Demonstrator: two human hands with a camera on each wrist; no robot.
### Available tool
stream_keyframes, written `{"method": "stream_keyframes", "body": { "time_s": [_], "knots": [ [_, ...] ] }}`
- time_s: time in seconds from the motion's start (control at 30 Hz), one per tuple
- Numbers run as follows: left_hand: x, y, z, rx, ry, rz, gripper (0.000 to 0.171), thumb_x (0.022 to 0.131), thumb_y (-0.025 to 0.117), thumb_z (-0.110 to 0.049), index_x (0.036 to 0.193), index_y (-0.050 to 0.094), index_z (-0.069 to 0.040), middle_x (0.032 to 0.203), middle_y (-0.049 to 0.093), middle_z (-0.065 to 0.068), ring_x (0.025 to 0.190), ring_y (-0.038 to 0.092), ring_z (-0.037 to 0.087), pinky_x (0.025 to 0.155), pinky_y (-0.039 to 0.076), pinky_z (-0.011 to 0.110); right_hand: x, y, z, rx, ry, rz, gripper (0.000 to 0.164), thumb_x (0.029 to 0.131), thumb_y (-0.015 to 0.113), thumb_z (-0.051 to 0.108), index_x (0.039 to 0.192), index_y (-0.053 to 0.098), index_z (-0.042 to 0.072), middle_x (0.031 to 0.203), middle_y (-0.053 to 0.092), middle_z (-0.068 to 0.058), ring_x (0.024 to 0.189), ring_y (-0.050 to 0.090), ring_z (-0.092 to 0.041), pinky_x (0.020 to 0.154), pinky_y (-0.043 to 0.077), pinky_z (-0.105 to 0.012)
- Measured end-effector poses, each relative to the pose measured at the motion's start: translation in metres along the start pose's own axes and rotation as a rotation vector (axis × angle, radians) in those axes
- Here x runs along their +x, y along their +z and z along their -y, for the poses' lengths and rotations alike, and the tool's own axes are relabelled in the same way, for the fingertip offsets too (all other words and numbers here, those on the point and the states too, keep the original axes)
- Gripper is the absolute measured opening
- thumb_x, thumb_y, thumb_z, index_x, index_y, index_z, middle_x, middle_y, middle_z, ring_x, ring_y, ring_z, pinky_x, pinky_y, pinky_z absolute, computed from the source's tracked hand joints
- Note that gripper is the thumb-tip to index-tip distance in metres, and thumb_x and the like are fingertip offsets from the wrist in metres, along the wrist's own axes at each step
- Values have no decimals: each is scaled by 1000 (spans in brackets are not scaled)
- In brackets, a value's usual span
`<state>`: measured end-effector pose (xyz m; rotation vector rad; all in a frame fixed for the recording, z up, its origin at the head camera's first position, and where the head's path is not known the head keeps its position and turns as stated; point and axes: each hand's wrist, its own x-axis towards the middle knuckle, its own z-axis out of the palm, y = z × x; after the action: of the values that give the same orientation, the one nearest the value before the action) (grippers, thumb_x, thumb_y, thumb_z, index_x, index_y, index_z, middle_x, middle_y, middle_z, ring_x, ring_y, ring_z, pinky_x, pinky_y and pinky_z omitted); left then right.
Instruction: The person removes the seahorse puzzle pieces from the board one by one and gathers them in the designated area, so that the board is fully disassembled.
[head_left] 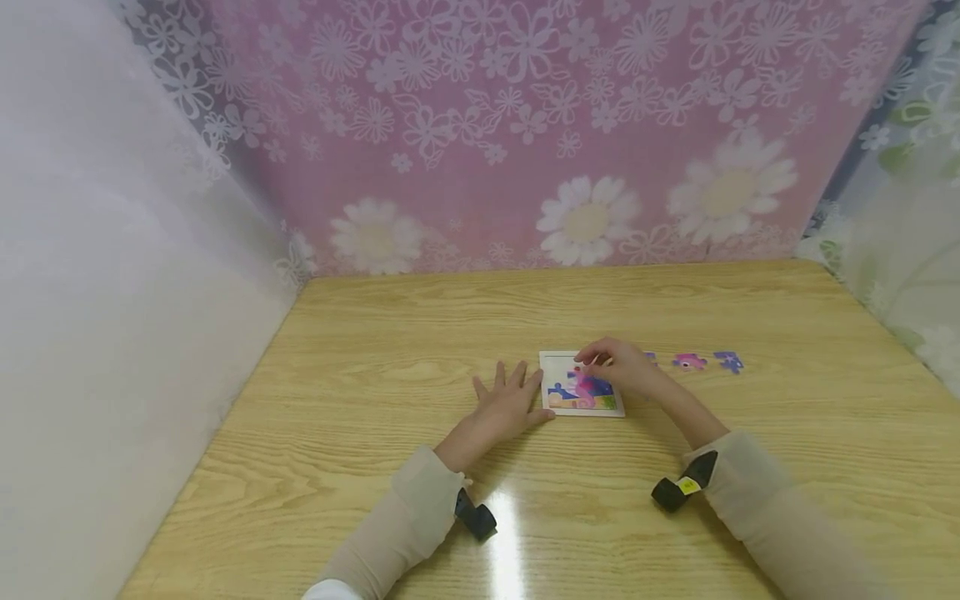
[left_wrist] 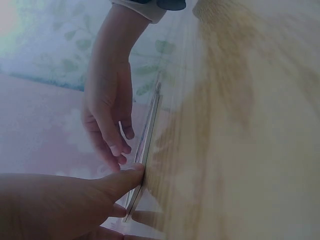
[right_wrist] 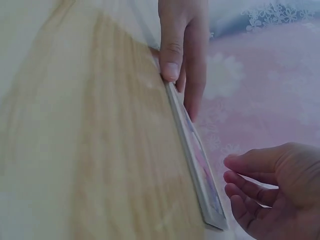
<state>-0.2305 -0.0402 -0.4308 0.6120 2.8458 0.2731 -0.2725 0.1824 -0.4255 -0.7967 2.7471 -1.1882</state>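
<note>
A small white-framed jigsaw puzzle [head_left: 583, 412] with a pink seahorse picture lies on the table, partly filled with pieces. My left hand [head_left: 507, 408] rests flat at its left side with fingers spread; the thumb touches the lower left corner of the frame. Over the upper right part of the puzzle hovers my right hand [head_left: 626, 367], its fingers loosely bent above the pieces. From the side, the right hand [right_wrist: 280, 187] shows a gap between thumb and fingertips, and no piece is visible there. In the left wrist view the right hand [left_wrist: 110, 110] hangs above the puzzle's edge.
To the right of the puzzle lie loose jigsaw pieces: a pink and purple piece [head_left: 690, 362], a purple-blue piece [head_left: 728, 361] and another piece [head_left: 651, 357] partly behind the right hand. The wooden table [head_left: 405, 333] ends at a pink flowered curtain [head_left: 465, 200].
</note>
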Motion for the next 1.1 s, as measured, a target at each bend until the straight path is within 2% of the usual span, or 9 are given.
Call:
{"method": "stream_keyframes", "body": {
  "time_s": [0.27, 0.47, 0.73, 1.1],
  "knots": [
    [0, 0, -1, 5, 4, 6, 71, 89, 45, -55, 147, 26, -18, 150, 15, 12, 133, 6, 43, 93, 10, 70, -4, 12, -12, -13, 83, 36, 27, 86, 65, 10, 110, 63, -2, 97, 59, -11, 87, 54, -25, 76, 46, -40],
    [2, 1, 0, 14, 0, 11, 72, 89, 44, -56, 147, 25, -18, 150, 15, 12, 133, 6, 43, 94, 10, 70, -5, 14, -12, -39, 75, 29, 32, 83, 68, 8, 112, 61, -3, 99, 53, -14, 85, 51, -25, 72, 44, -37],
    [1, 0, 0, 14, -6, 6, 72, 89, 45, -56, 147, 25, -18, 150, 16, 12, 133, 6, 43, 93, 10, 70, -4, 16, -13, -62, 50, 5, 28, 82, 68, 4, 108, 61, -3, 101, 52, -15, 84, 51, -25, 73, 46, -38],
    [1, 1, -1, 18, 10, -1, 71, 90, 45, -55, 147, 25, -17, 150, 15, 13, 133, 6, 45, 92, 10, 71, -5, 15, -7, -59, 32, -26, 28, 78, 71, 1, 104, 59, -1, 94, 50, -12, 83, 52, -25, 70, 46, -36]
  ]
}}
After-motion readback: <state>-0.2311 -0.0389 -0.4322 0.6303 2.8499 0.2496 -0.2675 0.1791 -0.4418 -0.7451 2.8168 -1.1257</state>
